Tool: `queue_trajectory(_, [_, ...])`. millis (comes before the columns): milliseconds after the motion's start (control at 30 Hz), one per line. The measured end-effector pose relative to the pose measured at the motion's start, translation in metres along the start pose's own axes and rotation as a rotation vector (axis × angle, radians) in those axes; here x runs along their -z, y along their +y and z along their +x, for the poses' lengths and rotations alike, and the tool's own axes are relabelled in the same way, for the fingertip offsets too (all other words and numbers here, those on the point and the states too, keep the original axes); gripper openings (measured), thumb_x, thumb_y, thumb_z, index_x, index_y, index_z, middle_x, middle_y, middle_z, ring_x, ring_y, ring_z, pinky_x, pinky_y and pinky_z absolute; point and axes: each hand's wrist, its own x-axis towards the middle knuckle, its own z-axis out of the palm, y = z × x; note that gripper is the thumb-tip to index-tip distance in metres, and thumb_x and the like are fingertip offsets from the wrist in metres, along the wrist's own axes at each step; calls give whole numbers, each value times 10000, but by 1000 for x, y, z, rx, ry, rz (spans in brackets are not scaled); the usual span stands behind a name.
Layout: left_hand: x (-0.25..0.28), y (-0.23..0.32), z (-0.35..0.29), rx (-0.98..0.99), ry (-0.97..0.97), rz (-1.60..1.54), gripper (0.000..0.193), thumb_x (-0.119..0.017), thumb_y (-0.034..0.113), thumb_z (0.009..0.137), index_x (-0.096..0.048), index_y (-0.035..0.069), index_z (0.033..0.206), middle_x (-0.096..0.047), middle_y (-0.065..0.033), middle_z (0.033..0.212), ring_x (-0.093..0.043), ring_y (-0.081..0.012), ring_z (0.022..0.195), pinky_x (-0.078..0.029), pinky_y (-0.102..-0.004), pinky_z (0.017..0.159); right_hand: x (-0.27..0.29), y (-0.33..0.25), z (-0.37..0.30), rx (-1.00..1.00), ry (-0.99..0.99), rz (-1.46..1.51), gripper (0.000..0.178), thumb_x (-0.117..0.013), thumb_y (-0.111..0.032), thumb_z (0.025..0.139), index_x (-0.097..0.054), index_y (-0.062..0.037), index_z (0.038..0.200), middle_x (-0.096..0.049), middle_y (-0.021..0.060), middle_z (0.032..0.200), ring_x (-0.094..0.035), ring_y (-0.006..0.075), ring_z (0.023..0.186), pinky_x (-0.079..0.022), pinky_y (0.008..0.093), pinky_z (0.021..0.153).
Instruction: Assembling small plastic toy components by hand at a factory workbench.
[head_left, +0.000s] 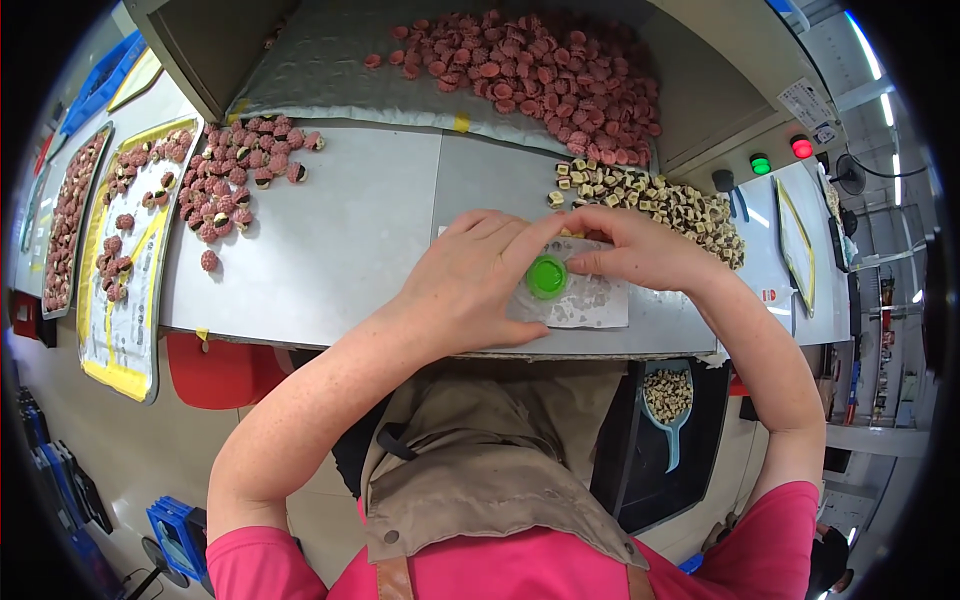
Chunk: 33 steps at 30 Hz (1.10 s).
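A small round bright green dish or cap (pixel 547 277) sits on a white sheet (pixel 590 310) near the table's front edge. My left hand (pixel 470 270) curves round its left side, fingers stretched away from me and thumb apart on the table. On the other side is my right hand (pixel 635 245), its thumb tip close to the green rim and its index finger reaching across to my left fingertips. Something small and yellowish shows between them, too hidden to name. Beyond the right hand lies a pile of cream-and-dark cube-like pieces (pixel 660 200).
Many pink ridged shells (pixel 540 80) are heaped at the back. Pink-and-dark balls (pixel 240 170) lie at left, beside yellow-edged trays (pixel 140 240). Below the table, a blue scoop (pixel 672 432) of pieces rests in a black bin (pixel 640 480). Green and red buttons (pixel 801 146) are at right.
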Motion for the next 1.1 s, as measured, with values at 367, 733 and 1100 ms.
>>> queue_trajectory(367, [-3, 2, 3, 28, 67, 50, 842, -790, 269, 578, -404, 14, 1281, -597, -155, 1047, -577, -301, 1006, -452, -387, 864, 0, 0, 0, 46, 85, -263, 420, -654, -175, 840, -523, -5, 1200, -585, 117, 1079, -549, 198, 993, -441, 310, 876])
queue_trajectory(733, [-5, 3, 3, 52, 50, 62, 839, -781, 305, 593, -416, 10, 1289, -595, -166, 1076, -569, -328, 1020, -450, -408, 879, -3, 0, -1, 143, 131, -334, 369, -650, -208, 836, -527, 0, 1114, -574, 147, 1029, -559, 269, 965, -446, 354, 833])
queue_trajectory(1100, [-3, 6, 6, 64, 24, 80, 804, -779, 302, 588, -441, 13, 1258, -600, -174, 1070, -578, -336, 993, -465, -405, 851, 12, -9, 7, 3, -51, -158, 327, -653, -202, 817, -550, -4, 1055, -607, 84, 914, -565, 167, 831, -457, 307, 738])
